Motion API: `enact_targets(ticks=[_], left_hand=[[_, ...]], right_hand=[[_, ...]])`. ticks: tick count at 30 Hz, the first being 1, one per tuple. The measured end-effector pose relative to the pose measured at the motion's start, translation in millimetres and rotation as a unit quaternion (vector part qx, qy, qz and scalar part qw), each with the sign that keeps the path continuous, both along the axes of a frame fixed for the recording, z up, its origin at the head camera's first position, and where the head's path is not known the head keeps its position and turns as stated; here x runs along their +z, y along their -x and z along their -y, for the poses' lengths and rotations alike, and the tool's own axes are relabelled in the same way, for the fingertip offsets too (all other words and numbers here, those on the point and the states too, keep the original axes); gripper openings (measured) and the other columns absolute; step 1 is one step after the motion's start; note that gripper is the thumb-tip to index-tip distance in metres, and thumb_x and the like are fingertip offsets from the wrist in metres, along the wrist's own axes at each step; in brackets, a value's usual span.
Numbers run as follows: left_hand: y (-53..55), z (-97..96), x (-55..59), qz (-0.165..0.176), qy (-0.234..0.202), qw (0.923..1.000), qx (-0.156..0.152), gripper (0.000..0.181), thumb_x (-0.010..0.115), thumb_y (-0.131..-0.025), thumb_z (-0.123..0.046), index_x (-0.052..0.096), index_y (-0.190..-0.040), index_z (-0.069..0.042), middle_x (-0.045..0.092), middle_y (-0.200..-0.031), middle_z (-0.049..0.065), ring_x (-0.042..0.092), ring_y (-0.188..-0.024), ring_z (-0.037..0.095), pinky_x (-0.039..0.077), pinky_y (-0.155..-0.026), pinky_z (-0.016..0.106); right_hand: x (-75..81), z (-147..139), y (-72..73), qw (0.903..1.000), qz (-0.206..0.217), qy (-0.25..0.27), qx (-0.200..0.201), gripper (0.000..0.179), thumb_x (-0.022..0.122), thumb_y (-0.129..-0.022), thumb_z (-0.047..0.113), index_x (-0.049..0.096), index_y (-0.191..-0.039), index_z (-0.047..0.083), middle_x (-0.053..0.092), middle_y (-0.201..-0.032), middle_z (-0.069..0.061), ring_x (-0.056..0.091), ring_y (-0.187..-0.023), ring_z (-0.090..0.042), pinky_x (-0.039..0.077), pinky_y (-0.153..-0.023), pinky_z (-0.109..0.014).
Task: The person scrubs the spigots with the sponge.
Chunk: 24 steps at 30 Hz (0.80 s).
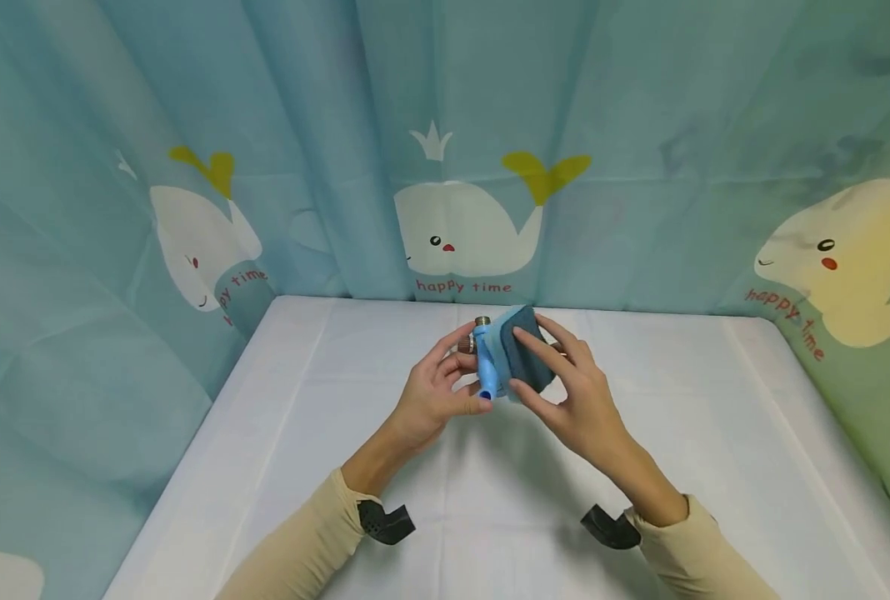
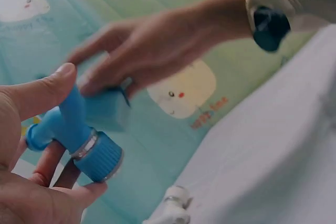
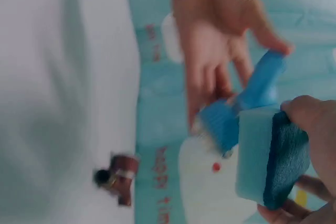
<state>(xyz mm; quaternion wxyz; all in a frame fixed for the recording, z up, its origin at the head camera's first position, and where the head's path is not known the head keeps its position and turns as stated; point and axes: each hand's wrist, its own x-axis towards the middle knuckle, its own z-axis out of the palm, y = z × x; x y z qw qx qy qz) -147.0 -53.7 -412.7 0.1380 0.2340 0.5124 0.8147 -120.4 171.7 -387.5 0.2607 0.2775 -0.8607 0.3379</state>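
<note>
In the head view my left hand [image 1: 430, 396] grips a light blue tap [image 1: 487, 358] between thumb and fingers, above the white table. The tap's ribbed blue end and silver ring show in the left wrist view. My right hand [image 1: 576, 392] pinches a sponge [image 1: 523, 360] with a pale blue foam side and a dark blue scouring layer. Its foam side [image 3: 254, 156] faces the tap, right at its body. The right hand is blurred in the left wrist view.
A brown and brass tap [image 3: 121, 179] sits on the white-covered table [image 1: 325, 400], near its far edge. A white fitting [image 2: 176, 205] also stands there. A blue curtain [image 1: 325, 125] with whale prints hangs behind and along both sides.
</note>
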Motion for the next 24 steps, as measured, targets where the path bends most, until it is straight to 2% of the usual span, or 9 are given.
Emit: enact_targets(ticks=[3,6,9,11,13,15,17,21,24], left_hand=[[-1.5,0.4,0.7,-0.019,0.012,0.9997,-0.002,0.100,0.091,-0.075,0.000,0.037,-0.159,-0.010,0.060,-0.119,0.013,0.054,-0.120,0.026,0.049,-0.108,0.043],[-3.3,2.1,2.0,-0.035,0.032,0.9988,-0.010,0.100,0.090,-0.074,0.004,0.038,-0.158,-0.009,0.059,-0.119,0.015,0.054,-0.122,0.026,0.048,-0.109,0.044],[-6.4,5.0,3.5,-0.069,0.086,0.9937,-0.020,0.100,0.089,-0.073,0.009,0.040,-0.158,-0.011,0.058,-0.120,0.016,0.055,-0.125,0.025,0.046,-0.111,0.042],[-8.5,6.3,4.8,-0.106,0.129,0.9855,-0.031,0.101,0.089,-0.071,0.011,0.041,-0.157,-0.012,0.056,-0.124,0.016,0.054,-0.128,0.025,0.044,-0.113,0.039],[-10.3,6.8,6.6,-0.141,0.162,0.9758,-0.044,0.101,0.089,-0.071,0.011,0.041,-0.157,-0.013,0.055,-0.131,0.016,0.053,-0.129,0.025,0.043,-0.114,0.039],[-11.5,6.6,7.5,-0.163,0.179,0.9681,-0.063,0.101,0.089,-0.072,0.011,0.041,-0.157,-0.013,0.051,-0.142,0.014,0.051,-0.131,0.025,0.041,-0.115,0.040],[-12.1,6.2,8.2,-0.176,0.195,0.9619,-0.075,0.100,0.089,-0.073,0.009,0.041,-0.157,-0.014,0.048,-0.150,0.008,0.050,-0.132,0.023,0.040,-0.116,0.040],[-11.6,5.9,8.7,-0.189,0.224,0.9522,-0.084,0.098,0.090,-0.074,0.005,0.042,-0.157,-0.015,0.048,-0.151,0.005,0.050,-0.131,0.020,0.039,-0.117,0.036],[-11.0,6.5,6.6,-0.186,0.245,0.9478,-0.083,0.098,0.091,-0.074,0.003,0.043,-0.157,-0.019,0.052,-0.145,0.004,0.051,-0.129,0.018,0.039,-0.116,0.034]], right_hand=[[5.6,-4,4.6,0.9990,-0.022,-0.035,0.017,0.071,0.088,-0.080,0.008,0.060,-0.145,0.013,0.043,-0.157,-0.019,0.054,-0.112,-0.037,0.057,-0.081,-0.050],[13.5,-13,15.1,0.9980,-0.019,-0.057,0.022,0.068,0.086,-0.082,0.009,0.060,-0.145,0.013,0.045,-0.154,-0.021,0.055,-0.114,-0.040,0.056,-0.080,-0.050],[29.7,-28,27.9,0.9950,0.056,-0.039,0.073,0.063,0.083,-0.086,0.008,0.060,-0.145,0.013,0.051,-0.151,-0.017,0.061,-0.112,-0.035,0.058,-0.083,-0.046],[42.0,-39,36.8,0.9802,0.144,-0.029,0.133,0.059,0.079,-0.090,0.009,0.059,-0.146,0.013,0.057,-0.145,-0.012,0.066,-0.107,-0.029,0.059,-0.084,-0.041],[52.9,-50,45.5,0.9541,0.241,-0.041,0.174,0.056,0.076,-0.094,0.012,0.058,-0.147,0.017,0.063,-0.136,-0.008,0.068,-0.100,-0.022,0.059,-0.082,-0.034],[58.9,-59,53.3,0.9306,0.307,-0.066,0.187,0.052,0.073,-0.097,0.016,0.059,-0.147,0.020,0.066,-0.131,-0.005,0.068,-0.096,-0.020,0.059,-0.081,-0.031],[61.6,-66,58.5,0.9133,0.350,-0.067,0.198,0.051,0.072,-0.098,0.015,0.059,-0.147,0.020,0.067,-0.126,-0.007,0.069,-0.095,-0.021,0.060,-0.078,-0.033],[59.3,-69,58.0,0.8976,0.375,-0.059,0.225,0.052,0.070,-0.099,0.012,0.057,-0.148,0.019,0.063,-0.136,-0.009,0.070,-0.098,-0.024,0.061,-0.077,-0.036],[56.2,-68,55.4,0.9031,0.360,-0.078,0.221,0.052,0.071,-0.098,0.015,0.058,-0.147,0.023,0.059,-0.144,-0.005,0.069,-0.102,-0.022,0.060,-0.082,-0.035]])
